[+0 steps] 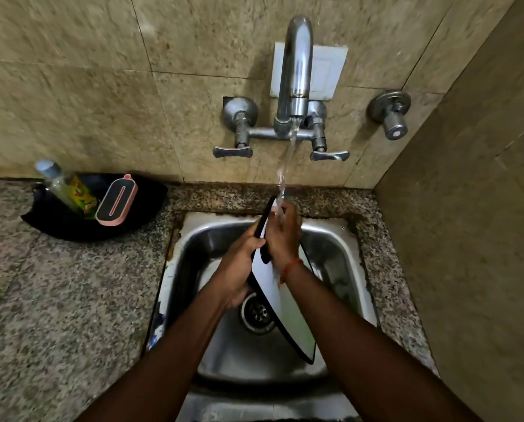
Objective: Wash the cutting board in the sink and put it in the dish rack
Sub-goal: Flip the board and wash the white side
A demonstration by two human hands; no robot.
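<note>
White, black-edged cutting board (pixel 280 295) stands tilted over the sink (pixel 339 239).

1. A home kitchen's washing-up corner: a small stainless-steel sink basin (pixel 339 248) set into a speckled granite counter (pixel 72 300).
2. A chrome wall-mounted mixer tap with two lever handles (pixel 295 86) runs water; beige stone-look tiled walls (pixel 72 71) meet in a corner.
3. A black plastic tray (pixel 56 220) holds a clear dish-soap bottle (pixel 59 184) and a pink-and-black scrubbing sponge (pixel 117 199).

Beige stone-tiled walls (pixel 87 86) meet a speckled granite counter (pixel 56 300) in a corner.
</note>
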